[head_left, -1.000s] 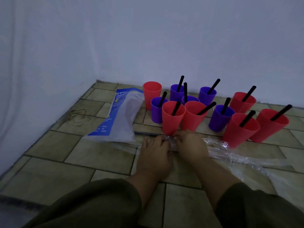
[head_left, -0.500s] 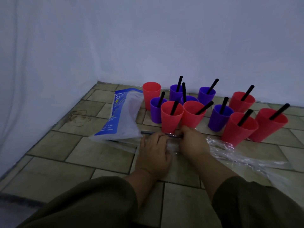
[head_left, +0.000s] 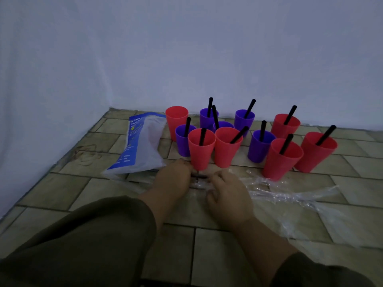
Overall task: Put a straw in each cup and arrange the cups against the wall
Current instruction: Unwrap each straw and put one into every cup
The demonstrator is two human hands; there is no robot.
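Observation:
Several red and purple cups stand clustered on the tiled floor a little off the back wall. All hold a black straw except the back-left red cup (head_left: 176, 119), which is empty. In front of the nearest red cup (head_left: 200, 151), both hands work at a clear plastic straw wrapper (head_left: 275, 193). My left hand (head_left: 173, 180) lies on the wrapper's left end with its fingers curled on it. My right hand (head_left: 228, 191) pinches at a loose black straw (head_left: 199, 176), which shows between the two hands. My hands hide the rest of the straw.
A blue and white plastic bag (head_left: 143, 146) lies left of the cups, its near end by my left hand. The crumpled clear wrapper trails off to the right across the floor. White walls meet in a corner at the back left.
My hands have shifted slightly along the wrapper and drawn a little apart, exposing a short piece of the straw. The cups have not moved.

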